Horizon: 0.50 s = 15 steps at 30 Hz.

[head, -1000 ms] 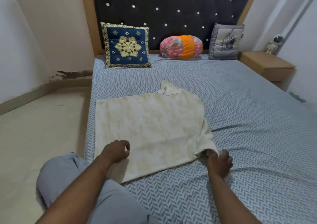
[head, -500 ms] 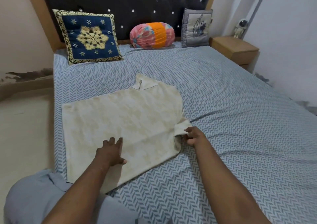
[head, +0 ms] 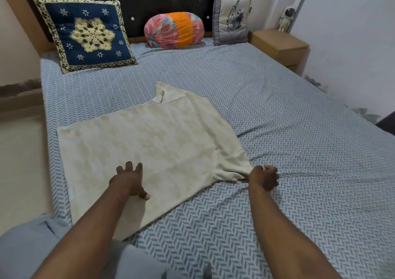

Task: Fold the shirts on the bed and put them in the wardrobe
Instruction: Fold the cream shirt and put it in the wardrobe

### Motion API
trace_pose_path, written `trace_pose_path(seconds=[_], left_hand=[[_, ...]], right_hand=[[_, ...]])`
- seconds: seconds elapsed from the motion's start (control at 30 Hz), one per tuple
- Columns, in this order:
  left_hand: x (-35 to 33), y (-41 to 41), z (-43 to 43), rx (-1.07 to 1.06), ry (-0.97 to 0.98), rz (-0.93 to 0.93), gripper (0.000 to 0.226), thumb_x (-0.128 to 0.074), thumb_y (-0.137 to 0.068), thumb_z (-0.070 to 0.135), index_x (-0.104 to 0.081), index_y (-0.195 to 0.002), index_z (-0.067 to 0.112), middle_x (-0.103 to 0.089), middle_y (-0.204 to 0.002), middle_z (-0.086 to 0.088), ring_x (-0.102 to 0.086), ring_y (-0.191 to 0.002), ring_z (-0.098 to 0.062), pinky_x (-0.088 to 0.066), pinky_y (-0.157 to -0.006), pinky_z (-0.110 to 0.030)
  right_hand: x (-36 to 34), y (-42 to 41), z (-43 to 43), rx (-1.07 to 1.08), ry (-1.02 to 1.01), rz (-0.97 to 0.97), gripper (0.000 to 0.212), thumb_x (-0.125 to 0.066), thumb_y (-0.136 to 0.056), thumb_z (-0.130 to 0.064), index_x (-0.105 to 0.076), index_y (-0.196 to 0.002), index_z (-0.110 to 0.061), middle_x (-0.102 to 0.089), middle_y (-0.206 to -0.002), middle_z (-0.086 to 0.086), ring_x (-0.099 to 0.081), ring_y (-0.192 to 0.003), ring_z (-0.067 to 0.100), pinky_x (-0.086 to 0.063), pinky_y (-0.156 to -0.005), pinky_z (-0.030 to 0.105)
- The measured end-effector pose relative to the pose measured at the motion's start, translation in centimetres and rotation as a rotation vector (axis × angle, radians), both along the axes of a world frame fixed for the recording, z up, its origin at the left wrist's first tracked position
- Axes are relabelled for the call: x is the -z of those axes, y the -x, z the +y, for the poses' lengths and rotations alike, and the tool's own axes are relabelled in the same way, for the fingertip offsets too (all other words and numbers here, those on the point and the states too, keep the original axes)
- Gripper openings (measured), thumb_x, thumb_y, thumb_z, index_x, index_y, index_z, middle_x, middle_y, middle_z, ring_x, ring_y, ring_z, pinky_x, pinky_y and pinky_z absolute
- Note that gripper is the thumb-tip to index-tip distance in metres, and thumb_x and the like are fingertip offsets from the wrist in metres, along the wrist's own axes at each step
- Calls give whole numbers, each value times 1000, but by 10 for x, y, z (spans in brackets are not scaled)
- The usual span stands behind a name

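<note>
Pulling the sleeve (head: 233,169) out sideways, the right hand (head: 264,177) pinches its end with curled fingers; half a second ago it held it close against the shirt (head: 149,141). The left hand (head: 130,180) presses flat, fingers spread, pinning the shirt on the bed (head: 277,107). Folding has barely begun.

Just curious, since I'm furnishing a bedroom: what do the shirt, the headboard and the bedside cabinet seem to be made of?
The shirt looks like soft cream cotton knit, matte, lying limp with creases. The headboard seems dark padded upholstery, fabric or leatherette, tufted with shiny studs. The bedside cabinet looks like light wood or laminate: smooth, flat, sharp-edged.
</note>
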State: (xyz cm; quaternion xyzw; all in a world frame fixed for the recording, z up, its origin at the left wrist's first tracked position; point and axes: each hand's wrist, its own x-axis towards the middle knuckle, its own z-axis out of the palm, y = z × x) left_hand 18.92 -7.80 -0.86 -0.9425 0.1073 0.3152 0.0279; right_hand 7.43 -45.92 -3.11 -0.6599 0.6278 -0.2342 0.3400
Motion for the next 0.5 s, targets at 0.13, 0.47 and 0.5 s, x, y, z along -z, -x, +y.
trace_pose_path(seconds=[0.13,0.47,0.5], left_hand=[[-4,-13,-3,-12,9,5,114,-70,-69,69,-8,-154,24,-16,-152,-11,-22,-137,-39,-39,-104,-48],[-10,-57,-29,-53,-5,-119,79,-71,-76,54,-36,-137,17,-45,-133,-9,-45,-124,-30,-42,-93,-38],[-9,-62,-35,-46,-8,-128,81,-72,-76,54,-36,-137,16,-44,-134,-8,-43,-125,-30,-42,-94,-39]], right_hand=[[2,-40,-36,-402,-41,233,27,-48,-95,-20,-66,-113,-11,-62,-124,18,-56,-113,37,-45,-94,40],[-2,-86,2,-1075,284,547,44,-60,-79,-17,-50,-121,-17,-58,-118,11,-57,-111,32,-40,-95,43],[-1,-86,5,-1116,371,532,43,-60,-78,-15,-47,-119,-17,-60,-113,10,-60,-106,32,-40,-91,43]])
